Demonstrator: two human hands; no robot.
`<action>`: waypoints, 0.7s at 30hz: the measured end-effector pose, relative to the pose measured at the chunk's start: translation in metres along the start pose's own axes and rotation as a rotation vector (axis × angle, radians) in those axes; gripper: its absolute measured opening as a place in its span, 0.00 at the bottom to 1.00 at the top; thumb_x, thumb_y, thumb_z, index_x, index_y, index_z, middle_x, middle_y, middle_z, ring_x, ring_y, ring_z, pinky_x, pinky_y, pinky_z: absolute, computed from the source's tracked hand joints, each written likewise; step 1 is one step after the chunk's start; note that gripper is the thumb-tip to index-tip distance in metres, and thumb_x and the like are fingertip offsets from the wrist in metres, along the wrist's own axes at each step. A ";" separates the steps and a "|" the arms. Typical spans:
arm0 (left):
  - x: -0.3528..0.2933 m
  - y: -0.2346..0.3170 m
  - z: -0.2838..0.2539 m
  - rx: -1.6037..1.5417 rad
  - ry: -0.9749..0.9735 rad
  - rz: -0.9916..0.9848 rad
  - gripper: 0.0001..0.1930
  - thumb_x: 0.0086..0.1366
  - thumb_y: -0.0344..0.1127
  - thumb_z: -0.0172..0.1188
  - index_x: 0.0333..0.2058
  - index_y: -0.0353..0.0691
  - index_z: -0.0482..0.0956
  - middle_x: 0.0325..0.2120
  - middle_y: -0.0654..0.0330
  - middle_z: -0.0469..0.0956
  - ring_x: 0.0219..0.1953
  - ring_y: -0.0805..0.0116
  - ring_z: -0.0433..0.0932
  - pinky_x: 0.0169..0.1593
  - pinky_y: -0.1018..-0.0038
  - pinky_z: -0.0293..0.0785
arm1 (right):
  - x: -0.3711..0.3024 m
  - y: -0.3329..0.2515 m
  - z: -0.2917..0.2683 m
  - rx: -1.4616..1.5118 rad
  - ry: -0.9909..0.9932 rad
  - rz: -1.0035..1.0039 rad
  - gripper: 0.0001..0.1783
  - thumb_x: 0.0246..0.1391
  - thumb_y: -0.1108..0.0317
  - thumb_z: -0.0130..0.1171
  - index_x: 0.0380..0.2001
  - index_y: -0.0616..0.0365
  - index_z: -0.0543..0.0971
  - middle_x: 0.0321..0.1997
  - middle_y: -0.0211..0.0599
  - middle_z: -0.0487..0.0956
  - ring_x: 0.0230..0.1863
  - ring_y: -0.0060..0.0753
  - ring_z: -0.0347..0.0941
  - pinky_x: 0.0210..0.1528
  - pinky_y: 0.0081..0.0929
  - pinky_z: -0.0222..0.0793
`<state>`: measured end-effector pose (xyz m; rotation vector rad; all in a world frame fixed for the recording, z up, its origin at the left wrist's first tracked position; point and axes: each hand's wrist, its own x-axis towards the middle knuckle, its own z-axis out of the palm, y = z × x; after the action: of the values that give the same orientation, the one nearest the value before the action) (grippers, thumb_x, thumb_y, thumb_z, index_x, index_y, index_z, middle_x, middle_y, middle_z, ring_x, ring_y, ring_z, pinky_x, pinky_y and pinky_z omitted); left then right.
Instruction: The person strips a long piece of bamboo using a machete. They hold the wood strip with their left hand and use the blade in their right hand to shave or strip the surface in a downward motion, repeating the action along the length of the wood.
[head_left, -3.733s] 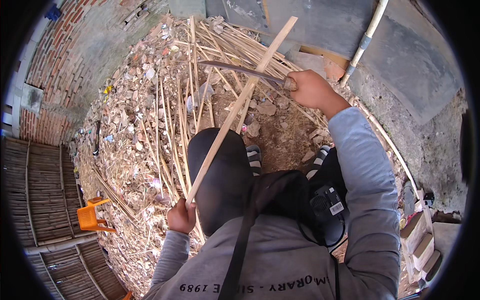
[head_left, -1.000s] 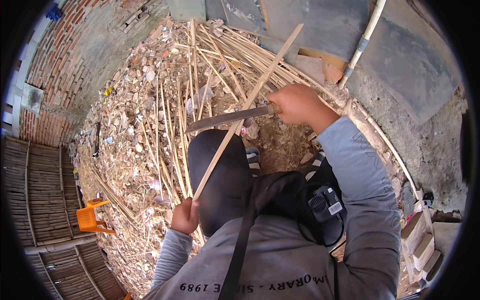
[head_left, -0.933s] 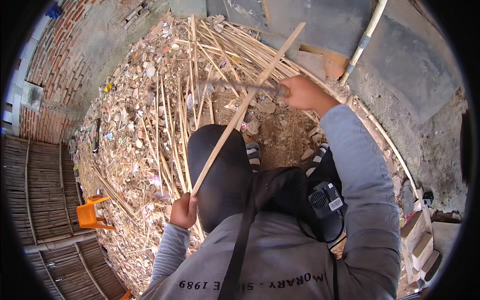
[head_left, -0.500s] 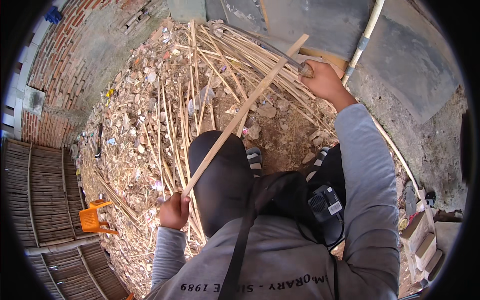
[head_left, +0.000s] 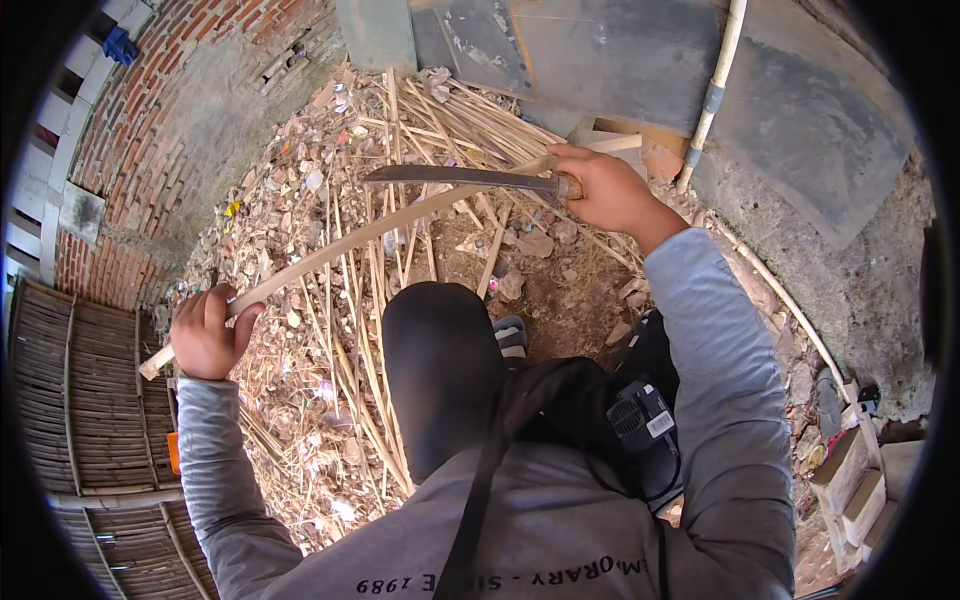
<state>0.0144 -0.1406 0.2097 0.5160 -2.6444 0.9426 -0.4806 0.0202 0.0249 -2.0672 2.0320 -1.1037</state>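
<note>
A long, flat strip of bamboo or wood (head_left: 345,245) slants across in front of me, its near end low on the left and its far end up on the right. My left hand (head_left: 212,335) is closed around it a little above that near end. My right hand (head_left: 612,195) grips the handle of a machete (head_left: 450,177), whose dark blade points left, just over the strip. The strip runs by the fingers of this hand and shows again beyond them; whether they also pinch it, I cannot tell. My knee (head_left: 440,370), in dark cloth, is below the strip.
Several thin strips (head_left: 490,125) lie piled at the far side, others along the rubble-strewn ground (head_left: 290,390). Grey panels (head_left: 620,60) and a pole (head_left: 715,95) stand at the back right. A brick wall (head_left: 130,170) and bamboo slat panel (head_left: 100,390) bound the left.
My left hand has moved outward to the left and up with the strip, which now lies flatter. The machete has swung leftward over the strip, and my right hand has shifted slightly left and nearer.
</note>
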 end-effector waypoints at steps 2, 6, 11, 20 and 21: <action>0.015 -0.009 -0.006 -0.015 -0.018 -0.003 0.23 0.60 0.55 0.68 0.35 0.41 0.73 0.22 0.60 0.76 0.24 0.55 0.77 0.29 0.60 0.71 | 0.002 -0.001 -0.002 0.004 -0.054 0.063 0.26 0.43 0.72 0.64 0.50 0.51 0.81 0.52 0.46 0.81 0.53 0.52 0.77 0.54 0.43 0.74; 0.048 -0.021 -0.010 0.013 0.049 0.050 0.24 0.59 0.57 0.67 0.34 0.40 0.73 0.24 0.59 0.76 0.27 0.55 0.77 0.34 0.60 0.69 | 0.005 -0.007 -0.009 -0.056 -0.093 0.222 0.23 0.44 0.71 0.65 0.48 0.52 0.82 0.43 0.48 0.83 0.47 0.54 0.79 0.49 0.46 0.74; 0.086 -0.018 -0.011 0.214 0.299 0.001 0.27 0.61 0.58 0.65 0.44 0.39 0.75 0.39 0.56 0.76 0.44 0.52 0.75 0.50 0.56 0.66 | 0.003 0.013 0.005 0.155 -0.048 0.216 0.24 0.46 0.69 0.67 0.49 0.59 0.81 0.42 0.54 0.83 0.44 0.55 0.80 0.48 0.42 0.75; 0.106 0.139 0.101 -1.247 0.333 -0.754 0.36 0.68 0.48 0.63 0.65 0.32 0.59 0.63 0.44 0.64 0.66 0.51 0.62 0.67 0.55 0.59 | 0.013 0.003 0.010 0.626 0.010 0.350 0.14 0.54 0.75 0.66 0.44 0.65 0.78 0.38 0.30 0.81 0.42 0.21 0.74 0.49 0.25 0.71; 0.103 0.164 0.117 -1.360 0.160 -0.765 0.34 0.69 0.47 0.62 0.65 0.31 0.61 0.62 0.45 0.66 0.66 0.52 0.63 0.67 0.57 0.58 | 0.016 -0.001 0.014 0.708 0.022 0.371 0.15 0.53 0.74 0.67 0.43 0.65 0.78 0.39 0.32 0.82 0.42 0.22 0.76 0.49 0.26 0.72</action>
<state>-0.1637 -0.1226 0.0722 0.8426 -1.9762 -0.9314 -0.4743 0.0002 0.0223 -1.2828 1.5917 -1.4748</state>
